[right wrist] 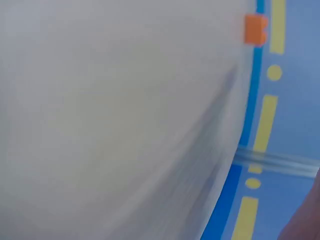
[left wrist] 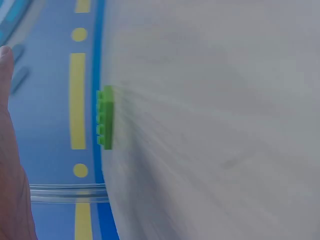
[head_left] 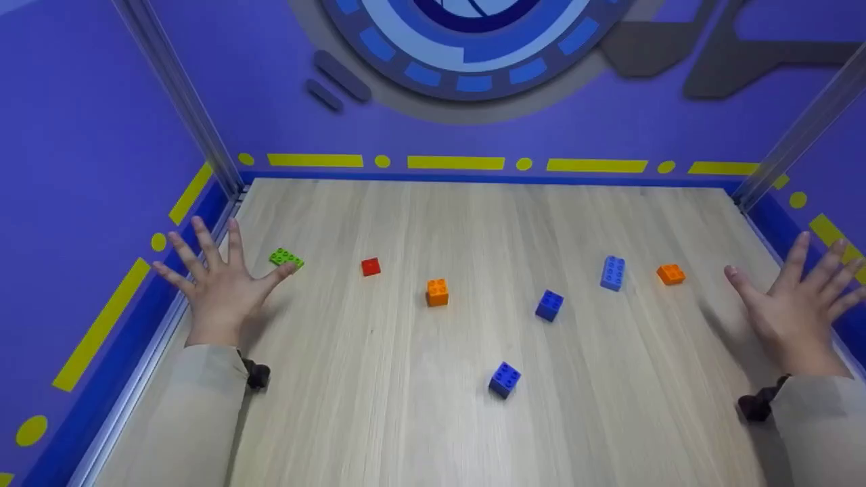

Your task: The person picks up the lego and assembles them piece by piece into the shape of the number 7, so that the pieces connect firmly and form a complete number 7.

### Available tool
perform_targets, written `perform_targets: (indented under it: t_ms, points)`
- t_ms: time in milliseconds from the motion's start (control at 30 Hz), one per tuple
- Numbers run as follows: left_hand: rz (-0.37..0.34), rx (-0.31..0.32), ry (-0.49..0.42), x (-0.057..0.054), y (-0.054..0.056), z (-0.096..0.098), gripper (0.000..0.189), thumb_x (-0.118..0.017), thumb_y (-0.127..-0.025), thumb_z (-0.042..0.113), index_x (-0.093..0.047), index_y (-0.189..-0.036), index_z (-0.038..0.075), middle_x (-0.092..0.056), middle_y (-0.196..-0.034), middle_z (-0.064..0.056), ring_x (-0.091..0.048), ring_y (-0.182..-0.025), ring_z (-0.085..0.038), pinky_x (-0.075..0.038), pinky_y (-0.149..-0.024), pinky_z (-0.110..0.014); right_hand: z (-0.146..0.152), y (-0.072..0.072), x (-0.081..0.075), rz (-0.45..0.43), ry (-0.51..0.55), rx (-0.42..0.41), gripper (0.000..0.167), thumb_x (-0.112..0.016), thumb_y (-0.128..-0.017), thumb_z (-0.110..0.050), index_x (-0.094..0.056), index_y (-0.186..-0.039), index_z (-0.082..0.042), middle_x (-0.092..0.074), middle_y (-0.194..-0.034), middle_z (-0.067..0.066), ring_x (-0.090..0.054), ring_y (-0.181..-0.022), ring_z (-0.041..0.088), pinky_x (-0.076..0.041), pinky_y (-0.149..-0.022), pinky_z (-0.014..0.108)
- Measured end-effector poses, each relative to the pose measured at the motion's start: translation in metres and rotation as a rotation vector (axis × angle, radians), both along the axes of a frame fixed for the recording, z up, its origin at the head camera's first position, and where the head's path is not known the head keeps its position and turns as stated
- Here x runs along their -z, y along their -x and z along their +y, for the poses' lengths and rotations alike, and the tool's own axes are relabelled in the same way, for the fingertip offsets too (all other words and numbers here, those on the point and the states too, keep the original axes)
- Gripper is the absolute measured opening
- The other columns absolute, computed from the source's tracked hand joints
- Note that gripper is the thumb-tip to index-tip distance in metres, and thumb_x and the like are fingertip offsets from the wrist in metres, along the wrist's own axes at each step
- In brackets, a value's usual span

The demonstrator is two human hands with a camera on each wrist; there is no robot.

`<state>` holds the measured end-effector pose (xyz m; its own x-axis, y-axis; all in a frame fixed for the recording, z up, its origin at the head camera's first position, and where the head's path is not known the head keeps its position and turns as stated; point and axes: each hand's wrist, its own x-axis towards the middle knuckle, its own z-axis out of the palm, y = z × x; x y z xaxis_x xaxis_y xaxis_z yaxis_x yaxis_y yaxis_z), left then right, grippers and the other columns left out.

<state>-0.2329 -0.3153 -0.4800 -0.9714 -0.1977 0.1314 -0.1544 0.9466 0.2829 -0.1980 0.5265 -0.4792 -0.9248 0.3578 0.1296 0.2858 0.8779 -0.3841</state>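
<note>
My left hand is held up at the table's left side with its fingers spread, holding nothing. Its thumb overlaps the near end of a green brick in the head view; in the left wrist view that green brick stands apart from the hand. At the right side my right hand is likewise spread and holds nothing. Nearest to it lies a flat orange brick, also visible as an orange brick near the top of the right wrist view.
Between the hands lie a red brick, a taller orange brick, a dark blue brick, a second dark blue brick and a long lighter blue brick. Blue panels with metal corner posts enclose the wooden table.
</note>
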Motion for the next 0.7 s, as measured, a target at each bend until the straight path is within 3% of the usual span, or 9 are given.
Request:
perform_targets:
  t_ms: [233,400,533,633,700]
  points:
    - [0.070,0.021,-0.029,-0.009,-0.011,0.013,0.135,-0.052,-0.088,0.102,0.012,-0.181,0.028,0.051,-0.176,-0.005,0.052,-0.161,-0.047,0.036,-0.118,-0.085,-0.037,0.004,-0.003,0.076,0.027,-0.087,0.127,-0.047,-0.102,-0.089,0.026,-0.178,-0.018,0.044,-0.180,0.018,0.039,-0.168,0.053,0.030,-0.128,0.078]
    - [0.088,0.058,-0.080,-0.008,-0.018,0.036,0.137,-0.054,-0.087,0.103,0.012,-0.181,0.030,0.047,-0.179,-0.006,0.045,-0.165,-0.050,0.033,-0.120,-0.085,-0.063,0.003,-0.005,0.146,0.087,-0.165,0.125,-0.069,-0.105,-0.065,0.022,-0.180,-0.023,0.038,-0.185,0.012,0.033,-0.171,0.049,0.029,-0.131,0.075]
    - [0.104,0.089,-0.114,-0.008,-0.024,0.056,0.134,-0.059,-0.088,0.099,0.008,-0.182,0.031,0.040,-0.183,-0.008,0.039,-0.168,-0.051,0.029,-0.123,-0.086,-0.087,0.003,-0.007,0.202,0.183,-0.210,0.121,-0.078,-0.104,-0.051,0.010,-0.183,-0.025,0.025,-0.190,0.011,0.020,-0.174,0.050,0.014,-0.133,0.083]
    - [0.099,0.120,-0.129,-0.011,-0.028,0.070,0.132,-0.061,-0.089,0.097,0.002,-0.183,0.029,0.038,-0.185,-0.009,0.036,-0.169,-0.052,0.026,-0.123,-0.089,-0.108,0.003,-0.009,0.211,0.285,-0.231,0.116,-0.077,-0.105,-0.050,0.005,-0.183,-0.026,0.010,-0.192,0.014,0.002,-0.175,0.053,-0.007,-0.132,0.088]
    - [0.085,0.146,-0.143,-0.011,-0.029,0.081,0.131,-0.061,-0.089,0.097,-0.001,-0.183,0.028,0.037,-0.185,-0.008,0.034,-0.170,-0.052,0.026,-0.122,-0.089,-0.122,0.002,-0.012,0.209,0.361,-0.250,0.112,-0.076,-0.107,-0.050,0.003,-0.183,-0.029,0.002,-0.193,0.013,-0.009,-0.174,0.053,-0.016,-0.133,0.085]
